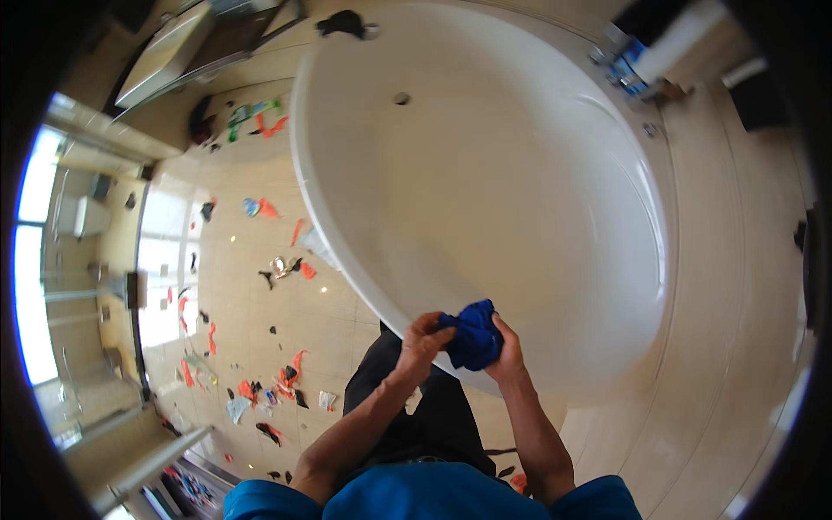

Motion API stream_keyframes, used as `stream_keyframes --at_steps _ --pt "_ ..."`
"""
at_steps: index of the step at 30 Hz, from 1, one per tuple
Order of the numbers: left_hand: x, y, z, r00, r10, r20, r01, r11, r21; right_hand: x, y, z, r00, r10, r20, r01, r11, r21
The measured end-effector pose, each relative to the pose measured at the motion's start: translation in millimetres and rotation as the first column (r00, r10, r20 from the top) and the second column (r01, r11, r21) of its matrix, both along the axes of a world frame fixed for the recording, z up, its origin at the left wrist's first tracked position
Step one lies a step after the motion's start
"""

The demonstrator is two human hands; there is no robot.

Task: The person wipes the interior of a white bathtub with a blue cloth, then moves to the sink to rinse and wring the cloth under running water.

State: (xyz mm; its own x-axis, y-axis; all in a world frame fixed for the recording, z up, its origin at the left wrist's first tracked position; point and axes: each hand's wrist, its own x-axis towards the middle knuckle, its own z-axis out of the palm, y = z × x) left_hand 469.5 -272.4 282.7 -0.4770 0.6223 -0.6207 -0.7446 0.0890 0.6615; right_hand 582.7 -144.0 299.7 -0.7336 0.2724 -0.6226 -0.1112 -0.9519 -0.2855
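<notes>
Both my hands hold a crumpled blue cloth (474, 338) in front of me, over the near rim of a white oval bathtub (300, 130). My left hand (426, 341) pinches the cloth's left edge between thumb and fingers. Around its right side curls my right hand (508, 350), with the thumb up along the fabric and the other fingers partly hidden behind it. Inside the tub, the round drain (402, 99) shows towards the far end.
Scraps of orange and black plastic (286, 383) litter the tiled floor (338, 312) left of the tub. A dark object (343, 23) lies on the tub's far rim. Bottles and a blue package (627, 68) stand at the far right. A white washbasin (166, 55) is at the upper left.
</notes>
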Motion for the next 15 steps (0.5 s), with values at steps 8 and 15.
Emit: stream_keyframes --at_steps 8,15 --pt "-28 -43 5 0.999 -0.025 0.034 0.029 0.989 -0.143 -40 -33 10 0.981 0.145 0.130 -0.143 0.989 -0.021" --pt "-164 -112 5 0.994 0.093 0.053 -0.093 0.996 0.004 -188 -93 30 0.973 0.179 0.148 -0.180 0.984 -0.010"
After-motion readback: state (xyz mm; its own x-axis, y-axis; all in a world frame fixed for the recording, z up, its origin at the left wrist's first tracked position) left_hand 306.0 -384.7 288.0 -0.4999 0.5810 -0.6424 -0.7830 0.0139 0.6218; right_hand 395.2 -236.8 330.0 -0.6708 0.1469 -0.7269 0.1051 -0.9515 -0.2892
